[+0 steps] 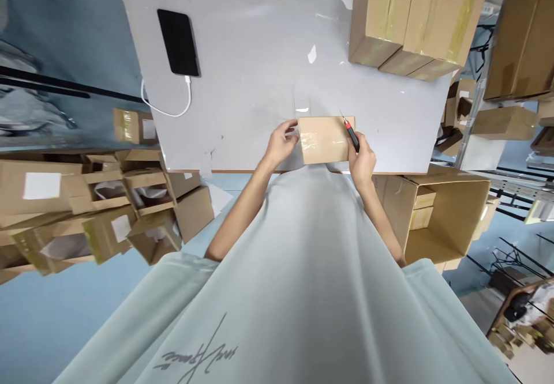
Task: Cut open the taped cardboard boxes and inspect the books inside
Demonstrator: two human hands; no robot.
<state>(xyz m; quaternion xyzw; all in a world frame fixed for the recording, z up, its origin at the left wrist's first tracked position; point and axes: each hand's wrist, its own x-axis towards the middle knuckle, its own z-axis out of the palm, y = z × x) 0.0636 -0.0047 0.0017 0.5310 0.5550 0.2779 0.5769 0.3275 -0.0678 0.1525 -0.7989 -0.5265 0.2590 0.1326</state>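
Observation:
A small cardboard box with shiny clear tape on its left part is at the table's front edge, close to my body. My right hand is closed around a craft knife with a red and black handle. The knife's thin tip points up and away, over the box's far right corner, and the hand rests against the box's right side. At the box's left edge is my left hand, its fingers apart and curved. Whether its fingertips touch the box I cannot tell.
A black phone with a white cable lies at the table's back left. Taped cartons stand at the back right. A large open carton is below on the right; several open boxes are stacked on the left.

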